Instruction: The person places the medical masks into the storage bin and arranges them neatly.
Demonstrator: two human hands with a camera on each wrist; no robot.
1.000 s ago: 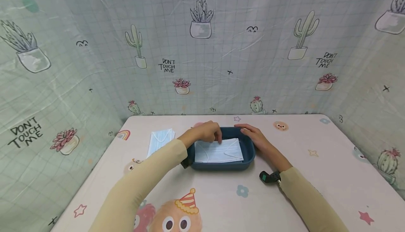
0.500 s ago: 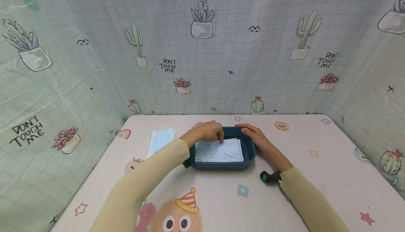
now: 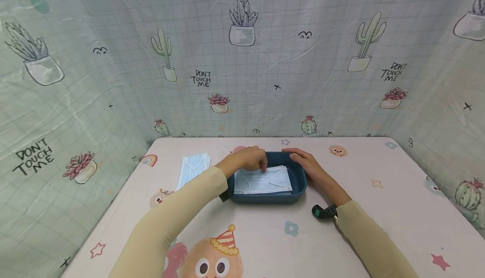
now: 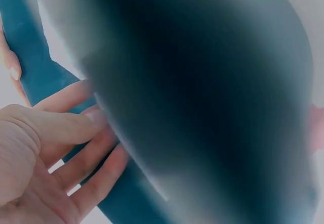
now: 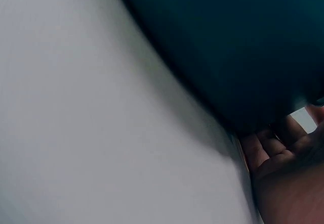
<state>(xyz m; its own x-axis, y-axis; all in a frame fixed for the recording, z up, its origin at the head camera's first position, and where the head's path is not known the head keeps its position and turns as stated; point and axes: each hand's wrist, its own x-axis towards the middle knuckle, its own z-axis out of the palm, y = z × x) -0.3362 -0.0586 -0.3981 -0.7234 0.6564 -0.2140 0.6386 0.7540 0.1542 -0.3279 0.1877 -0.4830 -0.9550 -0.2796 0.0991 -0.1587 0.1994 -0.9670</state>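
A dark blue rectangular plastic bin point(image 3: 265, 199) sits on the table, with light blue disposable face masks point(image 3: 263, 181) lying flat in it. My left hand point(image 3: 248, 159) reaches into the bin from the left, bent at the knuckles. In the left wrist view, the thumb and fingers of the left hand point(image 4: 76, 148) pinch the edge of the masks. At the far right corner, my right hand point(image 3: 308, 166) holds the bin, its thumb over the rim and its fingers along the outside. In the right wrist view, the right hand's fingers point(image 5: 271, 145) lie against the bin's outer wall point(image 5: 223, 47).
Behind my left forearm, more face masks point(image 3: 192, 168) lie on the table, partly covered by the sleeve. The pale table cover point(image 3: 341, 244) has printed cartoons. Cloth curtains point(image 3: 265, 80) with cactus prints hang behind and at both sides. Black cameras point(image 3: 323, 212) sit at my wrists.
My left hand has barely moved at the masks. The right hand stays on the bin's corner, and the head view has shifted slightly.
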